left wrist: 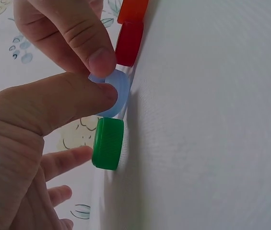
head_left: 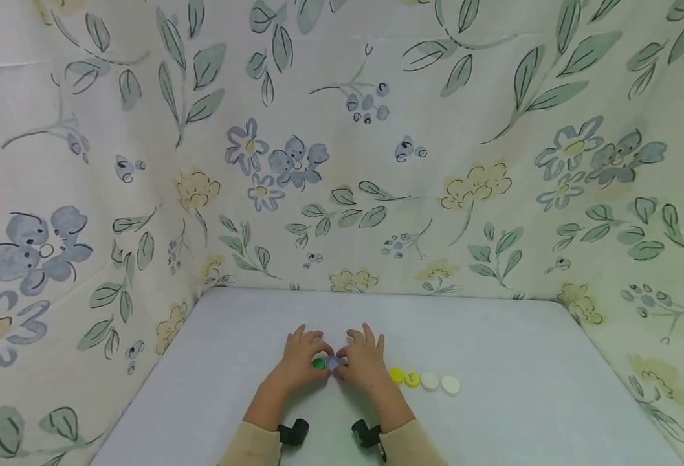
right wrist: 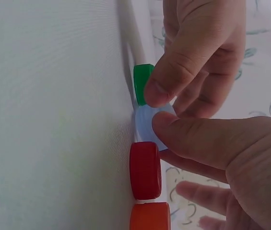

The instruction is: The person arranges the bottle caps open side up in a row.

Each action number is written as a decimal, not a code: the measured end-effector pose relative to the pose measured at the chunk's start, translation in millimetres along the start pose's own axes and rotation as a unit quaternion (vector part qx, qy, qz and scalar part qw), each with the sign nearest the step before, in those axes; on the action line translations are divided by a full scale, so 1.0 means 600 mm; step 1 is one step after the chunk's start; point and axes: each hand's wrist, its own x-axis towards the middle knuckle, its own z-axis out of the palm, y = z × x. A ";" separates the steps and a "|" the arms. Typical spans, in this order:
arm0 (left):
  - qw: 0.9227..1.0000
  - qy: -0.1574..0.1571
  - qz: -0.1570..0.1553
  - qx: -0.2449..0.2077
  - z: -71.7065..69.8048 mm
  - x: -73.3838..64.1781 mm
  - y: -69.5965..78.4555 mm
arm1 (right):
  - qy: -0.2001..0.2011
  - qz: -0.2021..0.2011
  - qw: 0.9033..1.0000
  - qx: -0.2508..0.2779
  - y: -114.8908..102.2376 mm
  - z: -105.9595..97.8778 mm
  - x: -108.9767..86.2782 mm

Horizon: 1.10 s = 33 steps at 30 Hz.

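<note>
A translucent blue bottle cap (head_left: 332,363) is on the white table between both hands. My left hand (head_left: 296,360) pinches it from the left, the thumb lying across its near side in the left wrist view. From the right, my right hand (head_left: 365,367) pinches the same cap by thumb and forefinger, its other fingers spread. A ribbed green cap (left wrist: 108,143) stands beside the blue one on the left. To the right follow a red cap (right wrist: 145,170) and an orange cap (right wrist: 149,217), both hidden behind my right hand in the head view.
The row goes on rightward with a yellow cap (head_left: 397,375), another yellow cap (head_left: 412,380), a white cap (head_left: 430,381) and a last white cap (head_left: 450,386). A floral cloth (head_left: 342,162) hangs behind the table (head_left: 522,349) and along its sides.
</note>
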 end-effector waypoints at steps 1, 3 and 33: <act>1.000 0.001 0.001 0.000 0.000 0.000 -0.001 | 0.001 0.001 1.000 0.005 0.000 0.000 0.000; 1.000 0.002 0.002 -0.003 0.000 0.000 -0.001 | 0.003 0.010 1.000 0.015 0.000 0.001 0.001; 1.000 -0.002 -0.004 -0.019 -0.022 -0.005 -0.006 | 0.046 0.021 0.998 0.046 0.012 0.007 0.009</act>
